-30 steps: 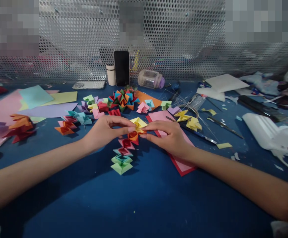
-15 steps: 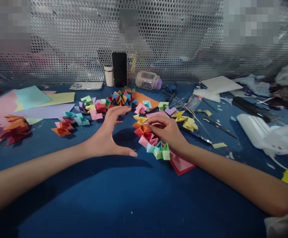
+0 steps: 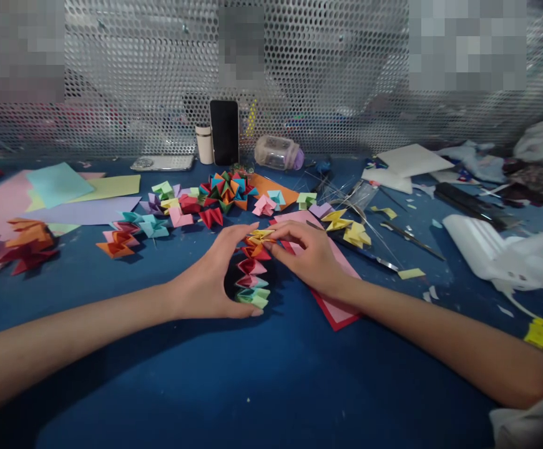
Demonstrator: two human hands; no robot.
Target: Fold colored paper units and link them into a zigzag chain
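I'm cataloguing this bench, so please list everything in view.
origami strip: one, multicoloured, centre
origami ball: one, multicoloured, back centre
origami units: many, mixed, left to right
paper sheets: several, mixed, left to right
phones: two, black, silver, back
cylinder: one, white, back
jar: one, clear and purple, back
scraps: many, mixed, right
corded device: one, white, right
slim tools: several, dark, right
perforated panel: one, grey, behind
table: one, blue, beneath
left grip: one, around strip
right grip: one, pinching strip

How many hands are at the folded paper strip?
2: the left hand curves around the left side of the folded paper strip; the right hand pinches its yellow end. No others show.
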